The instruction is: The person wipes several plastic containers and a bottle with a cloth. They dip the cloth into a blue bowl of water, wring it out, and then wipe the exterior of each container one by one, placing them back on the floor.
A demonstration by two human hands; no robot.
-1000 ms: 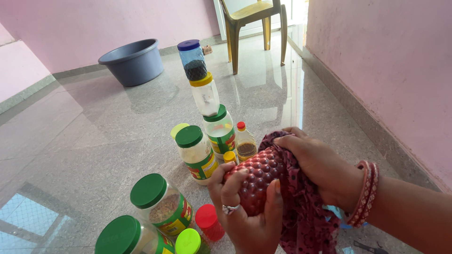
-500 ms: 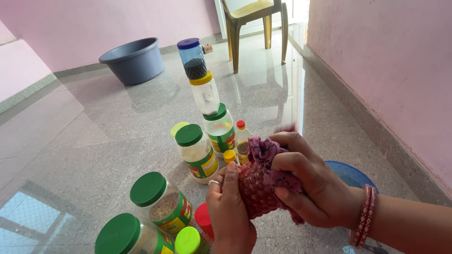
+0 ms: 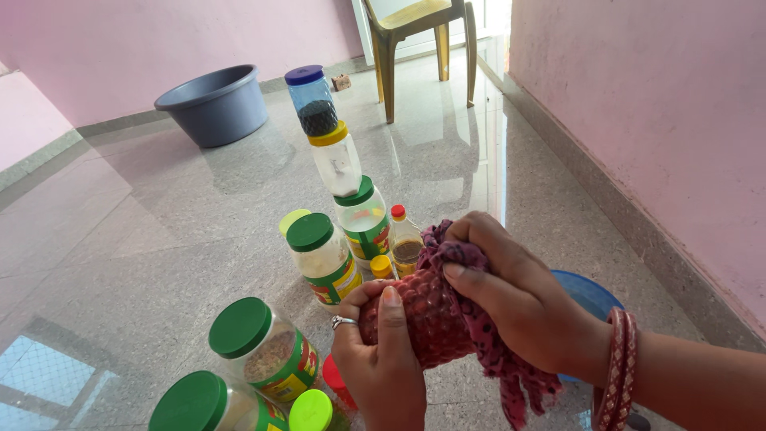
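Both hands wiping a red jar with a cloth, above the floor.
The left hand (image 3: 381, 355) grips the jar (image 3: 423, 315) from below; the right hand (image 3: 519, 299) presses the maroon cloth (image 3: 487, 351) around it. The step appears to be wiping; turning the jar would likely come next. Green-lidded jars (image 3: 263, 351) and bottles (image 3: 335, 160) stand on the polished floor (image 3: 144, 239), a basin (image 3: 214, 104) and chair (image 3: 419, 32) by pink walls.

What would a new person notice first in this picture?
At the bottom centre, the left hand and right hand grip a red bumpy object with a dark pink cloth wrapped over it. Behind them, green-lidded jars stand on the polished floor, and a grey basin sits by the far wall.
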